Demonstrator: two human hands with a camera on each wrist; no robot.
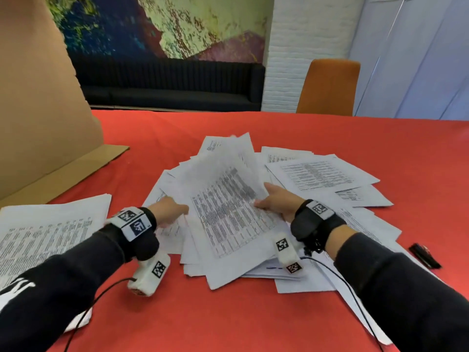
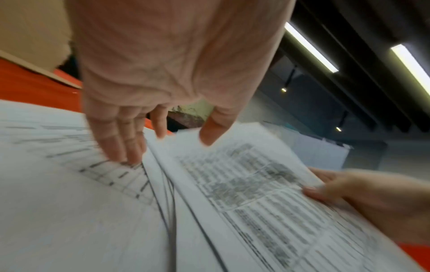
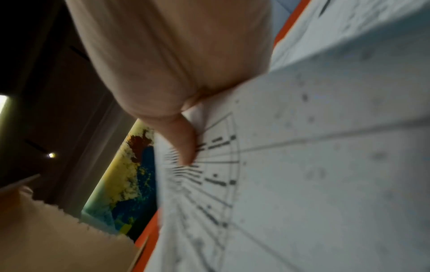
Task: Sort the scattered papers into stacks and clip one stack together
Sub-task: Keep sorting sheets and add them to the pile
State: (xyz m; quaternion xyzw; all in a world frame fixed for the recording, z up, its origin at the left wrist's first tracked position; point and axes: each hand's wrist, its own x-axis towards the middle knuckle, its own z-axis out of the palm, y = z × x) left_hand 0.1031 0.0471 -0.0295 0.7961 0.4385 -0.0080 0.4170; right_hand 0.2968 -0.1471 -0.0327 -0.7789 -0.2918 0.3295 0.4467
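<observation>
A loose heap of printed white papers (image 1: pixel 319 174) covers the middle of the red table (image 1: pixel 177 313). My right hand (image 1: pixel 275 203) pinches the right edge of a printed sheet (image 1: pixel 228 207) lifted off the heap, thumb (image 3: pixel 186 147) on top. The sheet (image 2: pixel 251 193) is blurred and tilted. My left hand (image 1: pixel 168 210) hovers at the sheet's left edge, its fingers (image 2: pixel 121 139) straight and touching the papers below. A sorted stack (image 1: pixel 48 229) lies at the left. A black clip (image 1: pixel 425 255) sits on the table at the right.
A large cardboard sheet (image 1: pixel 38 110) leans along the table's left side. An orange chair (image 1: pixel 328 86) stands behind the far edge, a dark sofa (image 1: pixel 172 85) beyond. Cables (image 1: pixel 342 278) trail from both wrists over the papers. Bare red table lies near me.
</observation>
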